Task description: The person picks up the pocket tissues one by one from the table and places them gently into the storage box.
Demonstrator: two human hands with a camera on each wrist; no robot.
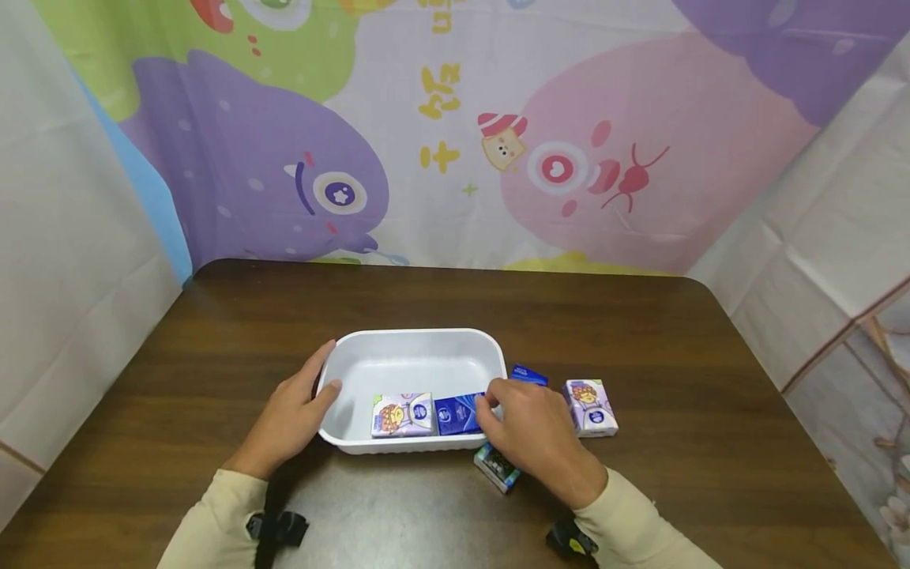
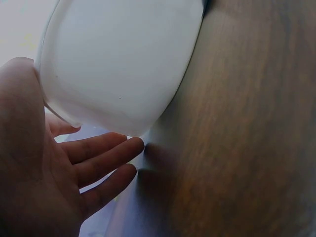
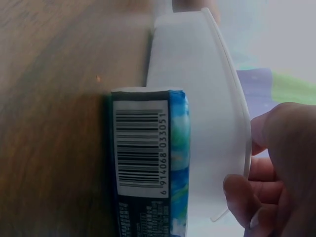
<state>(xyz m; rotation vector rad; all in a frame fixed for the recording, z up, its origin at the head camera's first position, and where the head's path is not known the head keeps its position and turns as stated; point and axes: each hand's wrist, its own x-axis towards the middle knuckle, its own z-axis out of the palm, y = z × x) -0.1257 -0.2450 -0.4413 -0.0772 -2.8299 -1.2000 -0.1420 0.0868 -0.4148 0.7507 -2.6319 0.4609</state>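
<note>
A white plastic basin [image 1: 408, 356] stands mid-table, holding a white-and-purple cartoon tissue pack [image 1: 401, 416] and a dark blue tissue pack [image 1: 458, 415] side by side along its near wall. At the left end of the basin, my left hand [image 1: 287, 411] holds the rim, thumb over the edge. Its other fingers [image 2: 101, 163] lie against the outer wall. My right hand [image 1: 536, 427] reaches over the right rim with curled fingers, thumb and forefinger pinching the right end of the blue pack, which they partly hide. Below that hand, a dark tissue pack with a barcode [image 3: 143, 148] lies outside the basin.
Another blue tissue pack [image 1: 529, 374] lies right of the basin, partly covered by my right hand. Farther right is a second cartoon tissue pack [image 1: 590, 408]. The brown wooden table [image 1: 249, 300] ends at a printed cartoon curtain [image 1: 441, 213], with pale cloth on both sides.
</note>
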